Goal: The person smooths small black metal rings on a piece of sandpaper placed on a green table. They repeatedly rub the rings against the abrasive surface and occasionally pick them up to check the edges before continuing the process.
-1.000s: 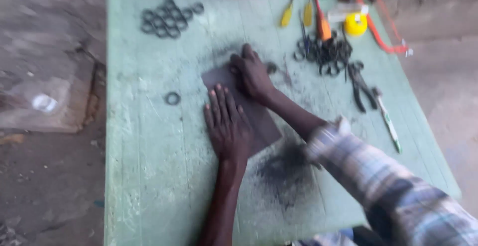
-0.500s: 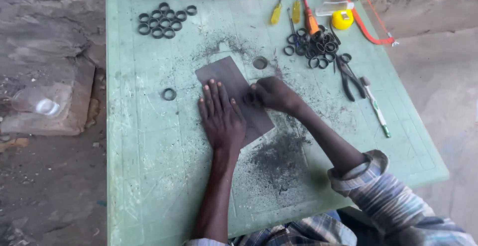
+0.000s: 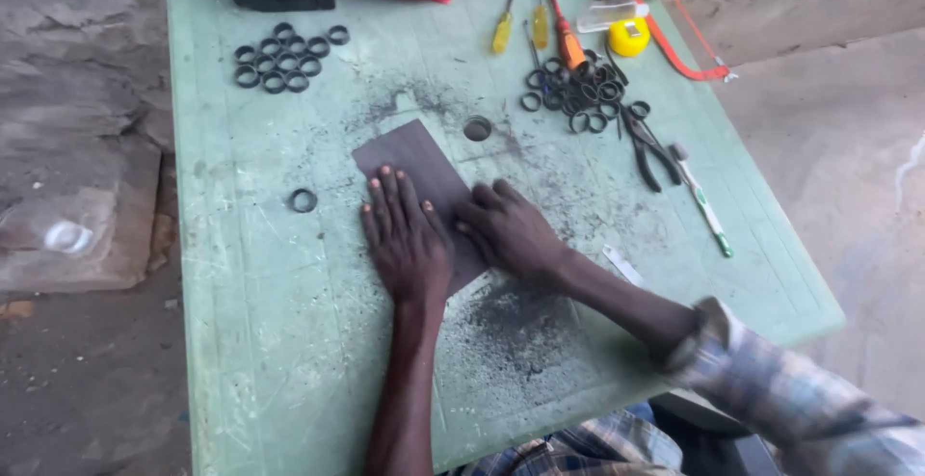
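Note:
A dark grey abrasive sheet (image 3: pixel 409 153) lies slanted on the green plastic table (image 3: pixel 251 322). My left hand (image 3: pixel 407 235) rests flat on the sheet's near part, fingers spread, pinning it down. My right hand (image 3: pixel 511 230) sits just to its right on the sheet's near right edge, fingers curled and pressed down. Whatever is under those fingers is hidden. A single black ring (image 3: pixel 303 200) lies on the table left of the sheet, apart from both hands.
Several black rings (image 3: pixel 284 57) lie grouped at the far left, and a bigger pile of rings (image 3: pixel 578 91) at the far right. Beside that pile are pliers (image 3: pixel 646 144), screwdrivers (image 3: pixel 503 28) and a yellow tape measure (image 3: pixel 628 38). Dark dust (image 3: pixel 511 322) covers the near table.
My right hand has slid from the sheet's far end back toward me along its right side. The left hand has stayed flat on the sheet.

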